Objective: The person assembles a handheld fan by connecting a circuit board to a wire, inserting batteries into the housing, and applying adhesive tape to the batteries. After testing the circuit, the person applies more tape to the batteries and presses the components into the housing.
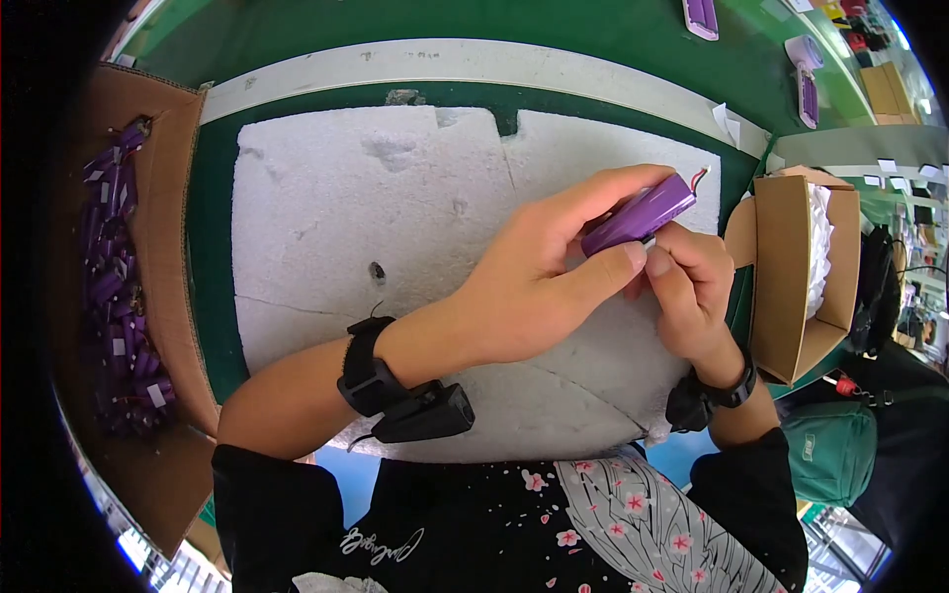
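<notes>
A purple shrink-wrapped battery pack [643, 215] is held tilted above the right part of a white foam board [395, 217]. My left hand [554, 262] is closed around it, fingers along its far side and thumb at its near edge. Short red and dark wires with a small white plug [701, 179] stick out from its upper right end. My right hand [692, 287] is closed in a pinch right beside the left thumb, at the pack's near edge. A small dark and pale bit shows there, too small to name; the right fingertips are partly hidden.
At the left stands a deep cardboard box [168, 237] holding many purple battery packs [119, 287]. A smaller open carton [781, 287] with white slips [819, 247] stands at the right. More purple packs [701, 18] lie on the green surface beyond a pale rail [435, 61].
</notes>
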`<state>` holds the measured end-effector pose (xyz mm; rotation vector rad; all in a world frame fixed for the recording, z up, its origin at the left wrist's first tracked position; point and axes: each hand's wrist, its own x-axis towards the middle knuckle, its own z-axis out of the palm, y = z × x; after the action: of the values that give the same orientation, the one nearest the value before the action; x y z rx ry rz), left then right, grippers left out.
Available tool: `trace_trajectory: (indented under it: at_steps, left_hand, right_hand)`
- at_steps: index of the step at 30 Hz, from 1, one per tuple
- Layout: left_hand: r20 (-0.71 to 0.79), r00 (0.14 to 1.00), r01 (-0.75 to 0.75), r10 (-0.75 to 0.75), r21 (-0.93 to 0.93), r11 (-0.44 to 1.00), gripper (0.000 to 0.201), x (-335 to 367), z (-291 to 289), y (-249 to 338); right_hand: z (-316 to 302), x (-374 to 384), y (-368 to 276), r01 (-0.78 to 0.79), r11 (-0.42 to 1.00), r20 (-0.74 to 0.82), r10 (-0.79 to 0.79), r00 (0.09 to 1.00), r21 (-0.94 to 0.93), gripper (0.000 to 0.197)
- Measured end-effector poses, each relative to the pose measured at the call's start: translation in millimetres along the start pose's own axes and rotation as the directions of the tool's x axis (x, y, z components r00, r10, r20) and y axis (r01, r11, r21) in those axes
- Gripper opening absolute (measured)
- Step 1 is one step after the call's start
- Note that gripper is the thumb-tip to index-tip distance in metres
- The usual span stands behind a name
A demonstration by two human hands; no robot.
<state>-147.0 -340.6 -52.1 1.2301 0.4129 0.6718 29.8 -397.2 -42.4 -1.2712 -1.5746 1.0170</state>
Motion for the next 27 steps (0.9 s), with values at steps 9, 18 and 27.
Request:
trace_trajectory:
  at_steps: [9, 18, 27]
  left_hand:
    - [0.005, 0.996, 0.086, -0.086, -0.065, 0.994, 0.047, -0.2, 1.1, 4.9]
    - [-0.066, 0.996, 0.048, -0.051, -0.042, 0.998, 0.044, 0.4, 2.5, 3.6]
    - [-0.132, 0.989, 0.052, -0.070, -0.134, 0.990, 0.043, 1.8, 4.4, 4.1]
  right_hand:
    - [0.2, 1.2, -0.8, 0.018, 1.000, 0.005, -0.017, 1.000, -0.007, 0.018]
    - [-1.9, 1.5, -4.2, 0.012, 0.994, 0.061, -0.006, 0.998, -0.108, 0.024]
    - [-0.2, 3.5, -3.3, 0.024, 0.999, 0.039, -0.022, 0.999, -0.043, 0.015]
